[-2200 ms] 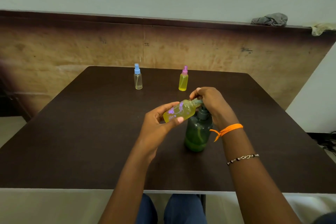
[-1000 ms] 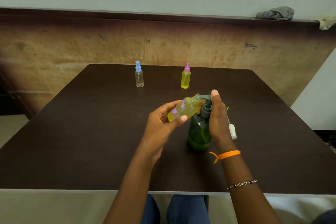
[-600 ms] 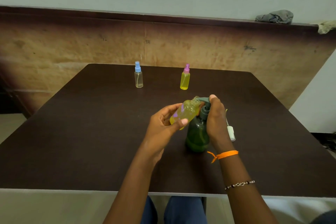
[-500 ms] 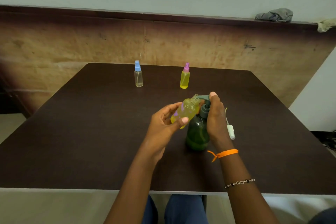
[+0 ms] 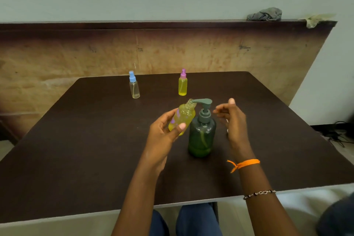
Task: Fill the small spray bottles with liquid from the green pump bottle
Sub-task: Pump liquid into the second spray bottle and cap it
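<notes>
Fingers (image 5: pixel 172 115) of left hand (image 5: pixel 162 136) hold yellow bottle (image 5: pixel 182 117); purple label unreadable, perhaps blurred; right hand (image 5: pixel 232 119) loose.

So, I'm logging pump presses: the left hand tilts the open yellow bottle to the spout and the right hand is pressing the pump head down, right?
Not quite. In the head view the right hand is off the green pump bottle, open beside it. The left hand does hold the open yellow bottle at the spout.

Soft, even indoor light, rather dim, casts faint shadows on the dark desk (image 5: pixel 76 140). Wide-angle distortion bends the edges; the picture is slightly soft throughout.
</notes>
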